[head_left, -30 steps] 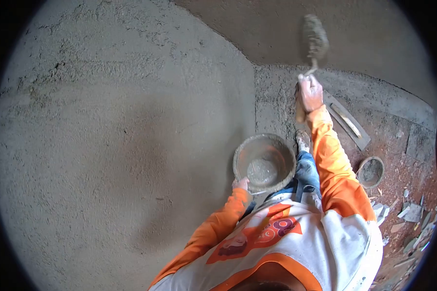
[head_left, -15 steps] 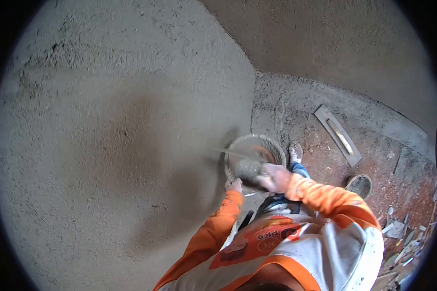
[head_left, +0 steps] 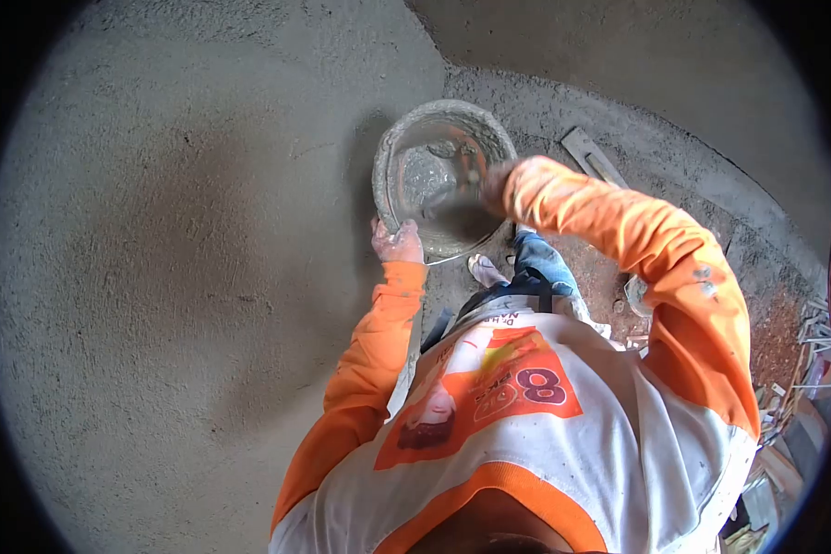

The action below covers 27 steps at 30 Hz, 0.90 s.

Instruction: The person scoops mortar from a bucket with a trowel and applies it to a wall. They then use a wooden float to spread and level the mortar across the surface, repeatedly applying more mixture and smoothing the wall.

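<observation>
A round bucket point(head_left: 388, 152) coated in grey mortar tilts so that its inside shows, with some wet mortar at the bottom. My left hand point(head_left: 397, 242) grips the bucket's lower left rim, fingers closed round it. At the right rim is my right hand point(head_left: 499, 187), smeared by motion and partly hidden by the orange sleeve. Whether it holds a tool cannot be made out.
A grey plastered wall point(head_left: 203, 277) fills the left. A long float with a handle point(head_left: 596, 157) lies on the floor at the right, partly behind my sleeve. A small container point(head_left: 636, 294) and scattered debris point(head_left: 785, 434) lie further right.
The bucket and my left hand have moved up and left in view. My right hand has shifted up to the right rim, and the mortar-loaded tool seen over the bucket no longer shows clearly.
</observation>
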Each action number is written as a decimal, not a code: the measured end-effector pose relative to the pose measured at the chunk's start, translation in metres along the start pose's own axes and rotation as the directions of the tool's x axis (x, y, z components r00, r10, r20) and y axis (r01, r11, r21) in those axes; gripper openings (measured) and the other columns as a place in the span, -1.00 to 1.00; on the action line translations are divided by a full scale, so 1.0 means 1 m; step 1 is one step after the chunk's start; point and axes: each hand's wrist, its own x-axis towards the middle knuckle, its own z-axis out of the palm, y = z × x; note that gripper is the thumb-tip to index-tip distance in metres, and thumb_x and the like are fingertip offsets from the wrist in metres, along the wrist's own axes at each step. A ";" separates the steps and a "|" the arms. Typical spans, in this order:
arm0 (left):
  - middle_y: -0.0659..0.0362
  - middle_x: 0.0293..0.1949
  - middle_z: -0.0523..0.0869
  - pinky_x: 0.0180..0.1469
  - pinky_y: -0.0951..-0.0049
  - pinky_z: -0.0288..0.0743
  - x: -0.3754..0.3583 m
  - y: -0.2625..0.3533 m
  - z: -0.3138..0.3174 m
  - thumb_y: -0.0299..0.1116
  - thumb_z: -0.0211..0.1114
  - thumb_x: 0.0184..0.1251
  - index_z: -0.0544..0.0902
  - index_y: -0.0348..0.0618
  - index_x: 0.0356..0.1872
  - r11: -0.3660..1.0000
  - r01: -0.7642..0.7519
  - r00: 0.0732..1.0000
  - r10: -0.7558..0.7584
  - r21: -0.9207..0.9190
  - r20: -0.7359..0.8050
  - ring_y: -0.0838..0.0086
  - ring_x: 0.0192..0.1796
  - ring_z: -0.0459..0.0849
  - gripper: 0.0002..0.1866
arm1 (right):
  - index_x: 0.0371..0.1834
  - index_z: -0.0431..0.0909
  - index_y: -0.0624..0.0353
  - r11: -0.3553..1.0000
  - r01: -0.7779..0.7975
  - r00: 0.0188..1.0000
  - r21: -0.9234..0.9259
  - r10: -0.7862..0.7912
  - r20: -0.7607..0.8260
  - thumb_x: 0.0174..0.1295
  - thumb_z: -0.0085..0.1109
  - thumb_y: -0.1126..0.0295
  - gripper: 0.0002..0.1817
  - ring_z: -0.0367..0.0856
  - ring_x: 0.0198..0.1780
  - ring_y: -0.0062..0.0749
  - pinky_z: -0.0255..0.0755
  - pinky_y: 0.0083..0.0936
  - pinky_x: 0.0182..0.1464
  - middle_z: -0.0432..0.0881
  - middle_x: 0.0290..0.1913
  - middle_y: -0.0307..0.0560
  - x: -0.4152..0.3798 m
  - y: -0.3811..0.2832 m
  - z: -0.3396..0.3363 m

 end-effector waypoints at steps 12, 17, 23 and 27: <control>0.00 0.06 0.43 0.08 0.34 0.35 -0.028 0.051 0.021 -0.63 0.10 -0.15 0.50 -0.29 -0.06 0.806 -0.560 0.824 0.565 0.190 0.033 0.15 0.05 0.46 -0.54 | -0.08 0.43 0.28 0.932 -0.202 0.977 0.302 0.170 0.130 0.15 -0.10 0.25 -0.63 0.55 -0.11 -0.15 0.48 -0.38 -0.13 0.54 -0.17 0.09 -0.017 0.013 -0.094; 0.01 0.07 0.42 0.13 0.34 0.32 -0.021 0.057 0.031 -0.65 0.10 -0.17 0.52 -0.29 -0.08 0.867 -0.494 0.869 0.495 0.056 0.014 0.16 0.08 0.44 -0.54 | -0.04 0.40 0.30 0.909 -0.283 0.940 0.307 0.199 0.277 0.18 -0.13 0.25 -0.61 0.53 -0.08 -0.11 0.48 -0.36 -0.11 0.52 -0.15 0.11 -0.062 -0.006 -0.131; 0.01 0.05 0.44 0.13 0.32 0.32 -0.001 0.070 0.023 -0.64 0.10 -0.19 0.54 -0.26 -0.08 0.870 -0.488 0.873 0.484 0.075 0.063 0.15 0.08 0.45 -0.52 | -0.21 0.53 0.05 0.872 -0.486 0.874 0.064 0.481 0.071 0.17 -0.09 0.31 -0.79 0.60 -0.30 -0.36 0.52 -0.26 -0.30 0.62 -0.33 -0.24 -0.067 0.046 -0.103; 0.00 0.05 0.44 0.12 0.29 0.33 0.002 0.063 0.027 -0.66 0.08 -0.19 0.55 -0.26 -0.12 0.872 -0.489 0.871 0.487 0.024 0.071 0.16 0.09 0.43 -0.55 | -0.27 0.53 0.05 0.934 -0.260 0.965 0.246 0.256 0.048 0.17 -0.08 0.28 -0.80 0.58 -0.36 -0.37 0.51 -0.28 -0.35 0.60 -0.38 -0.23 -0.073 -0.014 -0.110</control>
